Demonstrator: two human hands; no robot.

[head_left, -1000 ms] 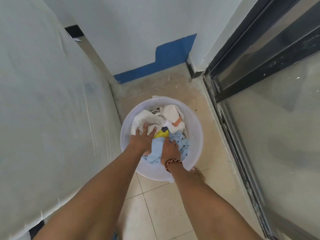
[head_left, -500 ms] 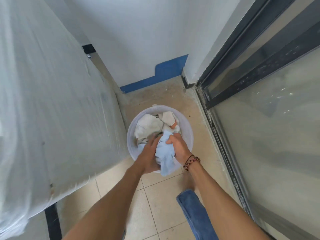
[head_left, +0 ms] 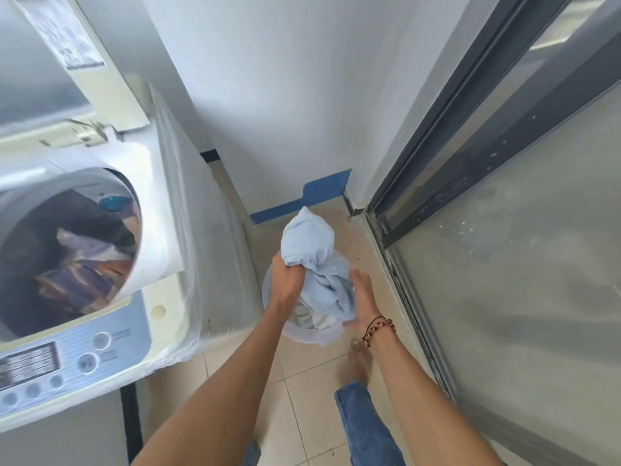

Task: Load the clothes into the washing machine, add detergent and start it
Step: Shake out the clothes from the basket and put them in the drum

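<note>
A bunched light blue garment (head_left: 316, 260) is held up above the white laundry basket (head_left: 304, 332) on the floor. My left hand (head_left: 285, 279) grips its upper left part. My right hand (head_left: 363, 290) holds it from the right side and below, fingers partly under the cloth. A few pale clothes remain visible in the basket. The top-loading washing machine (head_left: 188, 250) stands at the left with its lid up; its drum (head_left: 67, 253) holds dark and patterned clothes. The control panel (head_left: 67, 361) lies at its front.
A white wall with a blue strip (head_left: 302, 200) closes the far end. A dark-framed glass sliding door (head_left: 504, 230) runs along the right. My bare foot (head_left: 358, 363) and jeans leg (head_left: 366, 428) stand on the beige tiled floor next to the basket.
Both hands have lifted the light blue garment up out of the basket. My view has risen and turned left, bringing the machine's open drum and panel into sight.
</note>
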